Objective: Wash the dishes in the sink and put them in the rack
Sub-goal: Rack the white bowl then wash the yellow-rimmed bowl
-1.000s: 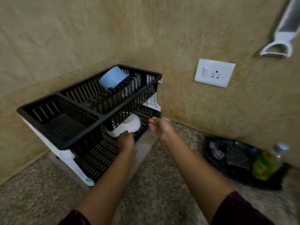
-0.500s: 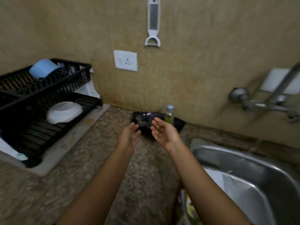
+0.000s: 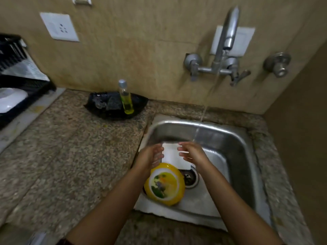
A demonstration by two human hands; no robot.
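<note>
Steel sink, tap running. Left hand and right hand hold nothing, fingers loosely spread; white square dish lies between them, yellow plate nearer left.

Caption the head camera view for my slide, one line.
Left hand and right hand hover over a white dish in the sink, beside a yellow plate, tap running.

Speckled granite counter on my left, with a black tray pushed up against the wall. A clear bottle of yellow liquid stands upright in it, silver cap on, next to a couple of dark scrub pads. White socket up on the beige tiles. The wall tap is running, and there's a separate round valve off to its right.
</note>
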